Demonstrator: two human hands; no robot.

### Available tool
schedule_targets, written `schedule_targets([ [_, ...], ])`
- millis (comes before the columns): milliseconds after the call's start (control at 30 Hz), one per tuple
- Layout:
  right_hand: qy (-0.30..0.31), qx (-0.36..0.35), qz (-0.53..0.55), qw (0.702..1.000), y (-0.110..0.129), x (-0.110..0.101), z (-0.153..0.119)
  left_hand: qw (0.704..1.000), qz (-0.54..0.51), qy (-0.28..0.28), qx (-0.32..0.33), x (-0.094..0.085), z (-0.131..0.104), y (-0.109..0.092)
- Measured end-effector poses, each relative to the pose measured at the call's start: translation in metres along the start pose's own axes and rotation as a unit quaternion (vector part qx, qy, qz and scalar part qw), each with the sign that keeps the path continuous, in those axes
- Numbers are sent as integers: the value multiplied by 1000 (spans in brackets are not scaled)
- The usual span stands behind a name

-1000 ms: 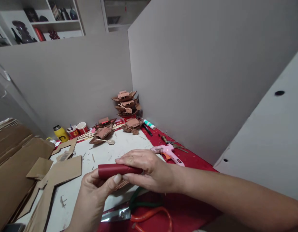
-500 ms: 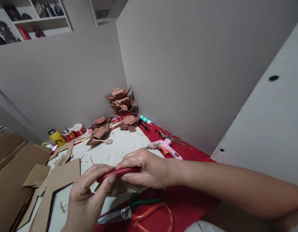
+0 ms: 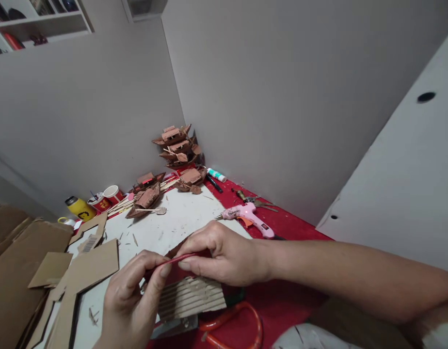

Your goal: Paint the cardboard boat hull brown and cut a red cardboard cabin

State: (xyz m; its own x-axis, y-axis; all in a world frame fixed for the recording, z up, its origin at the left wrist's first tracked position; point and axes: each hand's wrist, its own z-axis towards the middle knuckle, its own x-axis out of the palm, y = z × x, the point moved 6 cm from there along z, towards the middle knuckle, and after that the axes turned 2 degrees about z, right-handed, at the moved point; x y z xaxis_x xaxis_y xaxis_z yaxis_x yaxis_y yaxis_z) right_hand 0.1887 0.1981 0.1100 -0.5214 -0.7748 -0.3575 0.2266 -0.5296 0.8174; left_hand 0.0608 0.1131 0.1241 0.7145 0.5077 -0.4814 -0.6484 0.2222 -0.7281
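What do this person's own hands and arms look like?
The left hand and right hand wear no visible gloves or rings; the right forearm shows no sleeve or watch. Pale material at the lower-right corner may be clothing. The left forearm is mostly out of view.

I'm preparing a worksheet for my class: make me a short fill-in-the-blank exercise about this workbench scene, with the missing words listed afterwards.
1. The thin, smooth sheet pinched by the left hand and the right hand is coloured ____.
2. The pink plastic glue gun has a trigger coloured ____.
3. The metal nozzle of that glue gun points towards the picture's ____ side.
4. Beside the yellow bottle with a black cap are ____ red-sided cups.

Missing words: red; orange; left; two.
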Motion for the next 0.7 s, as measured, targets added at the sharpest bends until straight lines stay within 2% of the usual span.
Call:
schedule_targets([
  [100, -7, -3, 5, 1000, -4, 0, 0, 999, -22, -13, -32, 3, 0, 6],
  [167, -6, 16, 17, 1000, -9, 0, 0, 998, -38, 2, -56, 7, -1, 11],
  [300, -3, 56, 39, 998, -14, -2, -1, 999, -12, 8, -31, 6, 1, 10],
  [367, -7, 47, 30, 998, -11, -4, -1, 1000, -2, 10, -22, 6, 2, 9],
  [433, -19, 15, 15, 1000, -6, -7, 0, 998, -22, 20, -51, 7, 3, 13],
  [500, -36, -14, 9, 999, -2, -9, 0, 991, -70, 20, -108, 8, 5, 22],
  [600, -63, -14, 27, 998, -3, -12, 1, 977, -132, 33, -162, 9, 7, 37],
  [700, -63, 14, 46, 997, -8, -10, 2, 985, -103, 41, -129, 5, 9, 42],
])
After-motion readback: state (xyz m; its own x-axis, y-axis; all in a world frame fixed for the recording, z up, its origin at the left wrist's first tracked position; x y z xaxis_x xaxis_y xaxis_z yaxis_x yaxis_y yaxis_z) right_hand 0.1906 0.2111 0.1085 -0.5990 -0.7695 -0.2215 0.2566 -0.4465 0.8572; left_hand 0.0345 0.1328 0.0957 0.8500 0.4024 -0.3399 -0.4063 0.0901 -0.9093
